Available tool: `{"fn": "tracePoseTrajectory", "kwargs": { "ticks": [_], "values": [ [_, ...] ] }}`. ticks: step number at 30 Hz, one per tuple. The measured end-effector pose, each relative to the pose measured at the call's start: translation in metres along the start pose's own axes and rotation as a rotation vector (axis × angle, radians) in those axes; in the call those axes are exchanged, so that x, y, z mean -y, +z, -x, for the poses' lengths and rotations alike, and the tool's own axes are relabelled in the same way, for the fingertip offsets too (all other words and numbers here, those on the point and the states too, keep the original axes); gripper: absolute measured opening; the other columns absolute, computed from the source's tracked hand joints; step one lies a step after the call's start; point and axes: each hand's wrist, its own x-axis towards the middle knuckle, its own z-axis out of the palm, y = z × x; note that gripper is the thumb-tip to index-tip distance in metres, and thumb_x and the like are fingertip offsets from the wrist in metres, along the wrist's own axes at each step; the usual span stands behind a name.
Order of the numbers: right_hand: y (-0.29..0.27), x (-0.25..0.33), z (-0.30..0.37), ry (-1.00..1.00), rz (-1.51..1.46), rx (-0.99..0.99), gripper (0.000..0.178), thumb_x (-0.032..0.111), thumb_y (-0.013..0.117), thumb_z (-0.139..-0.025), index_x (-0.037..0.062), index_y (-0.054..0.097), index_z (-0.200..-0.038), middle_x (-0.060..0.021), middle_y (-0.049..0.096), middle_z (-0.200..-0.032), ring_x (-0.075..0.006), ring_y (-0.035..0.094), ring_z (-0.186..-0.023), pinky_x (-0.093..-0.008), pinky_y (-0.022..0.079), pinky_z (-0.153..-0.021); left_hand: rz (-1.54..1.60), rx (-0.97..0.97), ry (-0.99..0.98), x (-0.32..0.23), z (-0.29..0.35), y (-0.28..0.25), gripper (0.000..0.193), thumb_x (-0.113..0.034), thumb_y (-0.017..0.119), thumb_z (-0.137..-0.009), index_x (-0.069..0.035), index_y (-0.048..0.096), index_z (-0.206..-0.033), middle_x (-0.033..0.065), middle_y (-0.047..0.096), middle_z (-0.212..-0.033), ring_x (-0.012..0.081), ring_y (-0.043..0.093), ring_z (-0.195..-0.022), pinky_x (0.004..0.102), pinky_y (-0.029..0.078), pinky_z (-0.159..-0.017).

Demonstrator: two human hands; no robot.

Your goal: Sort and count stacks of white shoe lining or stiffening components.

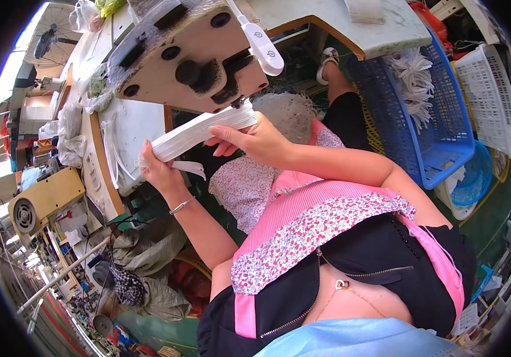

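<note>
White strip bundle (199, 134) near the counter's (134, 128) edge
Left grip (160, 174) and right grip (262, 141) each closed around one end.

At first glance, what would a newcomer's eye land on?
Probably the bundle of white strips at upper centre, held between the left hand and right hand, with the beige machine head looming above it. Next, the big blue crate at upper right, with loose white strips in it, and the pink floral-trimmed apron at lower centre.
</note>
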Motion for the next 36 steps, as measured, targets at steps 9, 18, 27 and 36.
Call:
{"fn": "tracePoseTrajectory", "kwargs": {
  "ticks": [9, 18, 27, 36],
  "values": [
    [-0.004, -0.013, 0.023, 0.004, -0.083, 0.267, 0.028, 0.016, 0.060, -0.097, -0.0038, 0.063, -0.116, -0.0125, 0.069, -0.101, -0.0186, 0.070, -0.087, -0.0294, 0.056, -0.074, 0.499, 0.133, -0.181, 0.008, -0.002, -0.060, 0.024, -0.029, 0.051, -0.098, -0.007, 0.056, -0.090, -0.0047, 0.039, -0.064, 0.0036, 0.029, -0.049, 0.0187, 0.024, -0.041],
    [-0.115, 0.039, 0.084, 0.090, -0.459, 0.041, 0.052, 0.032, 0.043, -0.101, -0.0092, 0.048, -0.131, -0.0253, 0.068, -0.103, -0.0338, 0.071, -0.091, -0.0397, 0.058, -0.082, 0.180, 0.764, -0.382, 0.011, 0.088, 0.005, 0.037, -0.029, 0.060, -0.096, 0.002, 0.061, -0.115, -0.0065, 0.041, -0.062, 0.0015, 0.034, -0.052, 0.0177, 0.023, -0.043],
    [-0.114, 0.047, 0.071, -0.165, -0.171, -0.180, 0.026, 0.015, 0.061, -0.093, -0.0048, 0.063, -0.109, -0.0181, 0.071, -0.093, -0.0218, 0.072, -0.082, -0.0323, 0.059, -0.072, -0.220, 0.757, -0.044, -0.008, 0.129, 0.091, 0.019, -0.018, 0.070, -0.093, 0.001, 0.068, -0.091, -0.0049, 0.052, -0.067, 0.0002, 0.041, -0.054, 0.0177, 0.026, -0.047],
    [-0.092, 0.045, 0.044, -0.156, -0.170, -0.307, 0.021, 0.015, 0.065, -0.092, -0.0033, 0.068, -0.101, -0.0143, 0.073, -0.089, -0.0185, 0.072, -0.073, -0.0269, 0.058, -0.066, -0.129, 0.569, -0.102, -0.014, 0.129, 0.098, 0.015, -0.013, 0.074, -0.089, 0.000, 0.068, -0.086, -0.0055, 0.051, -0.066, 0.0001, 0.040, -0.054, 0.0177, 0.026, -0.046]
  ]
}}
